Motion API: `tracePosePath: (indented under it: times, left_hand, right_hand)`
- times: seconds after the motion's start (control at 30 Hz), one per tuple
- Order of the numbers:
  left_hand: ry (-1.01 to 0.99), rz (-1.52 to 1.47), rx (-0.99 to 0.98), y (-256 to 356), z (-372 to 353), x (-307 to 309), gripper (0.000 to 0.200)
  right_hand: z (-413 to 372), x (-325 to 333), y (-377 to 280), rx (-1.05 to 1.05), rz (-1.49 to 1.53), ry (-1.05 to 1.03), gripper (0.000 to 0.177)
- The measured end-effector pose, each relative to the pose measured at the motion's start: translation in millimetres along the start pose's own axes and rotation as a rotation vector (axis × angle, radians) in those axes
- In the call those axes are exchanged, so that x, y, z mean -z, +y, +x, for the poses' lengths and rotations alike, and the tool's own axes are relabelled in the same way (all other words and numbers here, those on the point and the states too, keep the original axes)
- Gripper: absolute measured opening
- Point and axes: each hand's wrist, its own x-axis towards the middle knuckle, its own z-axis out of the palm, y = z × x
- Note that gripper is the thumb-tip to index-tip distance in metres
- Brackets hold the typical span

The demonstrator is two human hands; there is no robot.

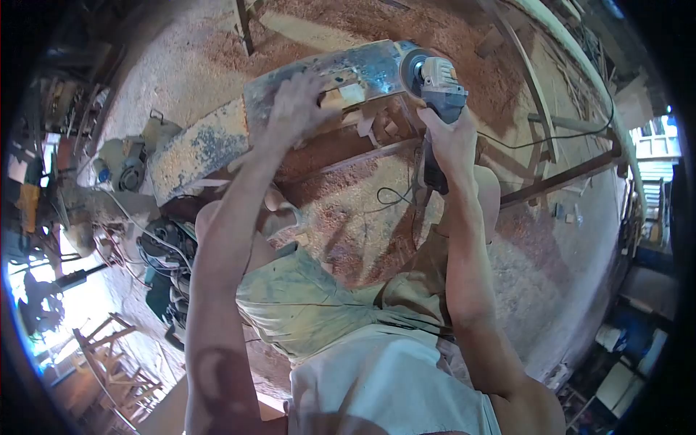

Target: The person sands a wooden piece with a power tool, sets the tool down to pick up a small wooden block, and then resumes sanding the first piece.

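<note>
My right hand (453, 141) is wrapped around an angle grinder (444, 90) with a grey head. The grinder's round disc (413, 71) is at the far right end of a low, worn workbench (283, 83). My left hand (296, 105) is over the bench top, somewhat blurred, its fingers apart. Beside its thumb lies a small pale wood block (346, 96); whether they touch is hard to tell. Below the bench top, an open recess (326, 148) holds several wood scraps (388, 127).
Sawdust covers the floor (362, 225). A black cord (536, 145) runs off to the right past wooden beams (562, 190). On the left stand machine parts (127, 167) and a dark motor-like machine (163, 243) with cables. Wooden frames (109, 362) are piled at lower left.
</note>
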Motion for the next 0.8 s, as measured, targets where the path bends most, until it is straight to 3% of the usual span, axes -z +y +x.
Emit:
tracePosePath:
  times: [0.1, 0.23, 0.33, 0.43, 0.53, 0.73, 0.8]
  left_hand:
    - [0.074, -0.005, -0.111, 20.8, -8.2, -11.3, 0.049]
    - [-0.091, -0.053, -0.114, 12.4, -3.3, 1.1, 0.033]
    - [-0.194, -0.102, 0.073, 13.9, -3.5, 11.6, 0.026]
    - [-0.147, -0.112, 0.106, 11.2, -18.8, -7.3, 0.023]
    - [-0.087, 0.024, -0.163, 11.0, -31.8, -19.9, 0.029]
    - [0.038, -0.101, -0.115, 19.8, -47.1, -32.5, 0.043]
    - [-0.043, -0.222, -0.01, 18.5, -37.1, -28.8, 0.045]
  right_hand:
    - [4.0, 14.3, 8.2, -0.014, -0.008, -0.006, 0.041]
    - [0.6, 20.4, 6.9, -0.062, -0.001, -0.013, 0.052]
    - [-0.5, 25.3, 0.1, -0.099, 0.05, -0.097, 0.069]
    - [-0.7, 17.4, 9.0, -0.075, -0.07, -0.062, 0.07]
    - [-3.9, 13.7, 7.0, -0.071, -0.063, -0.067, 0.072]
    - [-9.9, 10.1, -5.1, -0.079, -0.086, -0.105, 0.069]
    - [-11.9, 8.6, -11.4, -0.089, -0.055, -0.132, 0.065]
